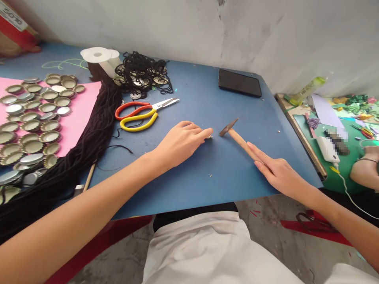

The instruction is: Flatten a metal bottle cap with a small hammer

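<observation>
Grey wall stands behind the blue table I am working at. At the left, rows of caps lie on a pink sheet, with a thick hank of black cord running along its right side. Beyond, a white spool stands beside a black tangle; nearer lie scissors, blades slightly apart. Mid-table, my left hand has its fingertips closed narrowly over a shiny piece, mostly hidden, just above or on the tabletop; I cannot tell which. Just right, the head of my hammer is apart from those fingers; my right hand grips its wooden handle. A phone lies at the far side. Far right, another person's wrist shows over a green surface.
</observation>
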Tool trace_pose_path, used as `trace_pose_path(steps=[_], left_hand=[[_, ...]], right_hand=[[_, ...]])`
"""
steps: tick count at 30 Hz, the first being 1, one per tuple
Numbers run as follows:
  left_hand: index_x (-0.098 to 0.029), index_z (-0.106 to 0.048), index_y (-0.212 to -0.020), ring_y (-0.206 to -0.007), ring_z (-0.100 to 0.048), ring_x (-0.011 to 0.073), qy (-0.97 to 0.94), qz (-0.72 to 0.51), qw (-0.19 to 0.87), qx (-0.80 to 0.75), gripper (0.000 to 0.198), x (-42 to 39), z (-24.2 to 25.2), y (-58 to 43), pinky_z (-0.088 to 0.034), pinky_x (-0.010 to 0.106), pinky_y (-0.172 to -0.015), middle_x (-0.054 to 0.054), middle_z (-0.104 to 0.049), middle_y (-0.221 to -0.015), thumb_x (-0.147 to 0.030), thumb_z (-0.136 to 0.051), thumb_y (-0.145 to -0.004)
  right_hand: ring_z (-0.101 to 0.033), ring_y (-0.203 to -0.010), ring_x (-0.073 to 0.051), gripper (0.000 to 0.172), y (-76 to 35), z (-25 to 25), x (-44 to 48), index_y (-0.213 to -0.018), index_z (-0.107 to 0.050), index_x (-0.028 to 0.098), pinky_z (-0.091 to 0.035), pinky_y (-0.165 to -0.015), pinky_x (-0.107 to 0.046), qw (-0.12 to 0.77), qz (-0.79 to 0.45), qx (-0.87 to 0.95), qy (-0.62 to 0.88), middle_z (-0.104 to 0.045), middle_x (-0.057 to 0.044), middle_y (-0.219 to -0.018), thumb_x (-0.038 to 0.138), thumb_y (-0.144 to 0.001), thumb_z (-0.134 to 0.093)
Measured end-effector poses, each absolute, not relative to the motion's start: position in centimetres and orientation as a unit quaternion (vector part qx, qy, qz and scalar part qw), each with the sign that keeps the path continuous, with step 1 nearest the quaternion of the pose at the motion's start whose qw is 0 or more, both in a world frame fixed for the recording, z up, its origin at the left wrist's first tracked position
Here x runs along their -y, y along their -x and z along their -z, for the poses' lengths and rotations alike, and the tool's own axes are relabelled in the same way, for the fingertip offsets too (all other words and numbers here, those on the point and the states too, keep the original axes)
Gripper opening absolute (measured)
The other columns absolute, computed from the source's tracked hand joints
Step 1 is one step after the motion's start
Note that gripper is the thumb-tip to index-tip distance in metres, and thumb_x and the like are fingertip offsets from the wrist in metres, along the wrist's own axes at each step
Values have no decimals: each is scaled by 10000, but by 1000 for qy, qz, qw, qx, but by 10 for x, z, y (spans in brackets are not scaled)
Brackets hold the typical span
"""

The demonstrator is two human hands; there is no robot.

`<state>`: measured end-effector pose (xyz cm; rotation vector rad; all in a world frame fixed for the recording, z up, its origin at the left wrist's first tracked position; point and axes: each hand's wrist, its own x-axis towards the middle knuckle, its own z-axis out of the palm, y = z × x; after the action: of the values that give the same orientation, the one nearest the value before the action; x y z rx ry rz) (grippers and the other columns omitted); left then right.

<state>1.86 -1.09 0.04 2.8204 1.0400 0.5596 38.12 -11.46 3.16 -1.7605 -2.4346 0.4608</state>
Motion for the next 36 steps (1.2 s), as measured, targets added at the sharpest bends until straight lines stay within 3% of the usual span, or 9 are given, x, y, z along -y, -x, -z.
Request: trace_pose_path(steps=[4,7,11,14,17,21,26,33,36], left_hand=[[-235,-763,-1337,-1045,-847,263,-858,-266,175,-402,255,8,3,-24,-656,417,-997,70,-899,-1108,-279,-586,-1159],[-230,-779,-1284,-1074,-849,258,-838,-271,260,-395,230,6,3,-23,-670,400,-990,73,-891,-1170,-314,-634,-1127],[-190,-749,-1376,-1386,-750,335,-852,-264,185,-413,314,3,6,-19,-613,554,-1200,149,-816,-1443,-239,-612,-1098],[-175,-697,-1529,-1490,-689,354,-864,-250,130,-416,430,2,4,-13,-579,585,-1249,187,-716,-1619,-230,-555,-1127],[-212,-735,-1524,-1498,-695,340,-900,-197,107,-374,438,3,-1,-9,-509,599,-1320,153,-725,-1634,-219,-490,-1160],[-220,-740,-1557,-1506,-699,348,-931,-122,82,-333,488,9,-6,-8,-382,705,-1391,126,-738,-1638,-193,-410,-1199],[-174,-744,-1554,-1461,-736,350,-936,-106,44,-331,484,14,-8,-9,-352,701,-1406,164,-766,-1591,-187,-408,-1205],[-232,-688,-1651,-1619,-637,317,-942,-87,98,-310,549,7,-10,5,-251,716,-1449,122,-690,-1701,-193,-367,-1207],[-239,-658,-1688,-1661,-594,307,-942,-81,101,-308,571,6,-9,8,-213,722,-1461,114,-655,-1735,-196,-338,-1217]], right_hand=[[-763,-611,-253,657,-379,-31,113,-1862,-428,285,-621,-700,-374,60,-151,798,580,-906,-27,-983,404,-1216,-420],[-731,-569,-252,658,-378,-32,112,-1858,-440,266,-605,-671,-363,56,-149,796,584,-870,-5,-857,391,-1212,-408],[-734,-591,-251,664,-379,-31,112,-1862,-431,260,-600,-679,-368,55,-154,795,585,-897,-28,-958,399,-1213,-406],[-741,-600,-260,668,-379,-31,112,-1865,-426,261,-604,-694,-371,52,-158,792,588,-876,-19,-897,401,-1212,-396],[-743,-603,-265,670,-378,-31,112,-1866,-424,272,-605,-698,-372,50,-163,789,590,-863,-12,-871,405,-1210,-401],[-742,-604,-272,676,-379,-31,111,-1869,-418,253,-607,-700,-380,42,-166,787,593,-860,-20,-864,405,-1211,-398],[-701,-559,-246,676,-383,-44,108,-1884,-377,273,-566,-643,-329,25,-143,818,557,-767,30,-719,409,-1226,-445],[-499,-476,-162,624,-371,-67,112,-1825,-498,233,-531,-574,-274,175,-20,833,524,-695,36,-677,310,-1206,-492],[-548,-483,-173,640,-366,-57,107,-1844,-462,233,-532,-573,-272,152,-41,842,515,-741,28,-706,298,-1208,-489]])
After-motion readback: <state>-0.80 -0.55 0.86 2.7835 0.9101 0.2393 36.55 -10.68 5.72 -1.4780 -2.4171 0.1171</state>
